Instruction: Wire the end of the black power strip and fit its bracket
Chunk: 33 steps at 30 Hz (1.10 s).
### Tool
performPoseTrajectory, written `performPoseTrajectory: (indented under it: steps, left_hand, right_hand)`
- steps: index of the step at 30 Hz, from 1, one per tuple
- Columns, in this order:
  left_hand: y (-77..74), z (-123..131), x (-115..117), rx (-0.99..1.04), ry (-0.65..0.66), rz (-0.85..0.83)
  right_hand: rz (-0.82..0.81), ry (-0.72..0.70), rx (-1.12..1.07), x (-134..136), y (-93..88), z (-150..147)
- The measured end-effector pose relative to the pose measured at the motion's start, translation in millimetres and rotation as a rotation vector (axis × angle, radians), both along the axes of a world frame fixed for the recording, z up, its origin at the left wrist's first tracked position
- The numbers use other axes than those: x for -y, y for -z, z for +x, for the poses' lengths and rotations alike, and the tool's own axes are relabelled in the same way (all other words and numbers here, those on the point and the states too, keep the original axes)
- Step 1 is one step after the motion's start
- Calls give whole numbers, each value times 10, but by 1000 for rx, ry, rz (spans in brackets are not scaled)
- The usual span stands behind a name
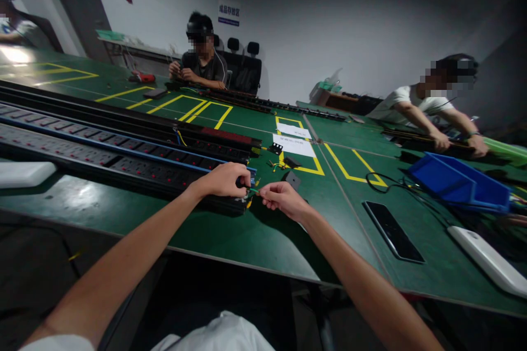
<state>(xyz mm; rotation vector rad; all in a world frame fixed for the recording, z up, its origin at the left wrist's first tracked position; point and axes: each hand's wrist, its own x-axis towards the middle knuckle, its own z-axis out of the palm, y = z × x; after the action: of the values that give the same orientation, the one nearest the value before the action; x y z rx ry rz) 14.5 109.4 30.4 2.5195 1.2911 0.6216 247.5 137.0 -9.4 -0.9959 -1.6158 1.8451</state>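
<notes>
Bare forearms (pixel 135 252) nearest, crossing near edge of green table (pixel 255 241), yellow-lined; white-walled room. Long black power strip (pixel 123 167) along left side; blue bin (pixel 461 181) near right edge. Left hand (pixel 224 180) clasped over strip's end; right hand (pixel 282 197) pinches green wire (pixel 254 191) there.

Both your arms reach forward, bare, converging at the wrists. Your left hand (pixel 225 180) curled palm-down, fingers closed. Your right hand (pixel 280 197) just beside it, thumb and fingers pinched.

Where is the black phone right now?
In the head view, the black phone lies flat on the green table, right of the right hand, near the blue bin.
</notes>
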Motion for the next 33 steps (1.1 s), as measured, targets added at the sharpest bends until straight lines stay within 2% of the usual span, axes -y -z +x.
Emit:
performPoseTrajectory:
  steps: [6, 16, 25, 33]
  left_hand:
    - [-10, -20, -4, 6, 4, -14]
    - [5, -20, 3, 45, 30, -5]
    - [-4, -29, 21, 97, 54, -21]
    - [-4, -6, -20, 291, -90, 59]
  right_hand:
    - [12, -6, 11, 39, -31, -88]
    - [31, 77, 70, 38, -60, -24]
    - [110, 91, 143, 46, -83, 11]
    - [213, 42, 218, 77, -91, 3]
